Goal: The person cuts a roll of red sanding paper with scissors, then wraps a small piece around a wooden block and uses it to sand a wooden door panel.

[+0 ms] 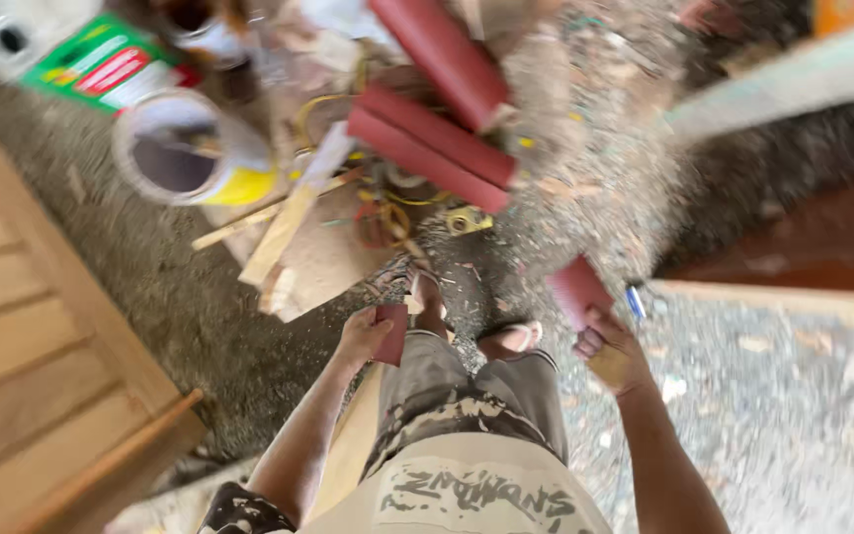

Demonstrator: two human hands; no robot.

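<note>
Standing over a gravel floor [773, 415], beside slatted pale wooden boards [22, 336] at far left. Gripping a small dark-red sandpaper piece [390, 333] in the left hand [363, 334]. Pinching a second dark-red sandpaper sheet [577, 290] in the right hand [613, 354]. Lying ahead among clutter: red sandpaper rolls [432, 148], white plastic tub [185, 148].

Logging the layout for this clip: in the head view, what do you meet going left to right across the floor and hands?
Wooden panel → open white and yellow can → left hand holding a dark red sheet → red rolls → right hand holding a red piece → pale plank.
</note>
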